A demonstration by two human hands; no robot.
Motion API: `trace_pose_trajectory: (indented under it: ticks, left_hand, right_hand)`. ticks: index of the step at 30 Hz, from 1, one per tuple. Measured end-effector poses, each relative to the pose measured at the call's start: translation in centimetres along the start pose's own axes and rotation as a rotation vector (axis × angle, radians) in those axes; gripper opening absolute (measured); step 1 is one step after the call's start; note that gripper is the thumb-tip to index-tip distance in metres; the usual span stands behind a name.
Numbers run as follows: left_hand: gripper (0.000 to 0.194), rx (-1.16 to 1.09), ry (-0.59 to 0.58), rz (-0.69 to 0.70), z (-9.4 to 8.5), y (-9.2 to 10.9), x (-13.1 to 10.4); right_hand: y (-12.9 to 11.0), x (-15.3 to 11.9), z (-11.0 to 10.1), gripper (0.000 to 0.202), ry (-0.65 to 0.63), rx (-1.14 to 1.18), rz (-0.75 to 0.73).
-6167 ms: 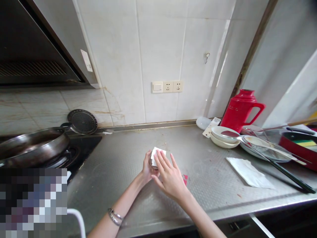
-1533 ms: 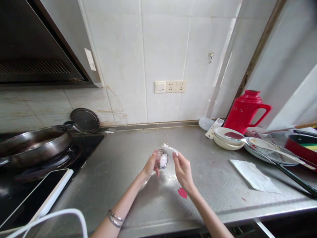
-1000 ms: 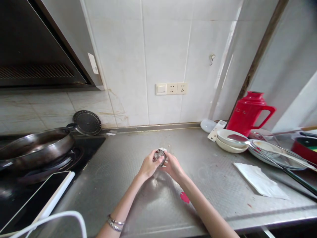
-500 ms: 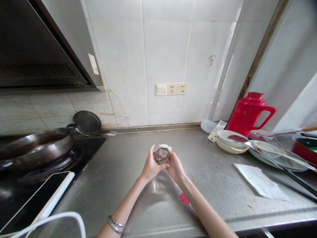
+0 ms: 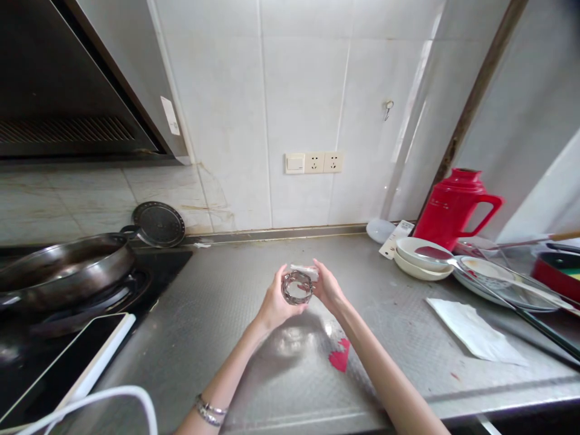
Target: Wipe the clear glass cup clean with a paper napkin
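Note:
A small clear, faceted glass [image 5: 296, 287] is held above the steel counter [image 5: 217, 314], its round rim facing me. My left hand [image 5: 275, 305] is wrapped round its left side, thumb along the near edge. At its right side, my right hand [image 5: 328, 289] pinches a white piece, maybe tissue [image 5: 304, 270], that lies along the glass's far edge. Whether the right fingers also touch the glass is hard to tell. A red heart-like patch [image 5: 339, 355] shows on the counter below my right forearm.
A steel pan [image 5: 67, 266] and a white-edged device [image 5: 86, 362] with a white cable [image 5: 104, 394] are at the left. Stacked bowls [image 5: 423, 266], a red thermos [image 5: 453, 211], plates [image 5: 502, 287] and a white cloth [image 5: 475, 332] stand or lie at the right.
My right hand has shifted slightly right and its fingers have lifted off the glass's near side. More of the glass and of the red patch shows. My left hand has barely moved.

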State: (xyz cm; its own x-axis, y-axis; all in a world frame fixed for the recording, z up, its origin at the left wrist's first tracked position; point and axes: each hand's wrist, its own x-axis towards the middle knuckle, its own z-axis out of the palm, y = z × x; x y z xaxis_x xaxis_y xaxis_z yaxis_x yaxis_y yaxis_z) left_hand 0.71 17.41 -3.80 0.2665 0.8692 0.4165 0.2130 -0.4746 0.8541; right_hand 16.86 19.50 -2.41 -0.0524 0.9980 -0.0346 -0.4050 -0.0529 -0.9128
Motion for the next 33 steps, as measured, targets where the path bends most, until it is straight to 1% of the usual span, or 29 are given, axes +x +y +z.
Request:
trace_pose_trajectory:
  ticks: [5,8,10,12,14,17,20,22,24,27,30,31,33]
  left_hand:
    - [0.100,0.020,-0.012,-0.005,-0.1,0.4,-0.1]
    - [0.099,0.015,-0.013,-0.002,-0.3,0.4,0.0]
    - [0.098,0.023,-0.012,0.003,-0.5,0.4,0.0]
    - [0.094,0.033,-0.021,0.019,-0.6,0.6,0.1]
    - [0.088,0.033,-0.037,0.048,-0.6,0.7,0.2]
    - [0.081,0.009,-0.040,0.056,-0.4,0.5,0.3]
    - [0.080,-0.015,-0.002,0.002,0.1,0.0,0.3]
    - [0.080,-0.017,0.026,-0.025,0.3,-0.3,0.3]
    - [0.079,-0.020,0.044,-0.038,0.6,-0.4,0.1]
    - [0.075,-0.035,0.083,-0.050,0.8,-0.4,-0.1]
    - [0.073,-0.031,0.159,-0.097,1.1,-0.5,-0.2]
    - [0.074,-0.038,0.167,-0.115,1.2,-0.6,-0.2]
    - [0.080,-0.074,0.118,-0.122,1.3,-0.8,-0.3]
  right_hand:
    - [-0.5,0.2,-0.4,0.016,-0.079,-0.148,-0.018]
    - [-1.1,0.5,-1.0,0.020,-0.098,-0.223,-0.037]
    - [-1.4,0.7,-1.2,0.024,-0.145,-0.249,-0.042]
    - [-1.4,0.8,-1.1,0.023,-0.202,-0.220,-0.034]
    - [-1.0,0.7,-0.6,0.022,-0.223,-0.152,-0.022]
    - [-0.3,0.5,0.4,0.028,-0.190,-0.095,-0.007]
    - [0.1,0.2,1.0,0.037,-0.167,-0.063,-0.004]
    - [0.4,0.0,1.2,0.048,-0.148,-0.042,-0.008]
    - [0.7,-0.4,1.4,0.054,-0.104,-0.018,-0.036]
    - [1.8,-1.2,1.9,0.054,-0.001,0.015,-0.101]
    - [3.0,-2.0,2.5,0.054,0.086,0.053,-0.128]
    - [3.3,-2.2,2.7,0.055,0.103,0.060,-0.140]
    - [3.4,-2.3,2.7,0.056,0.111,0.056,-0.159]
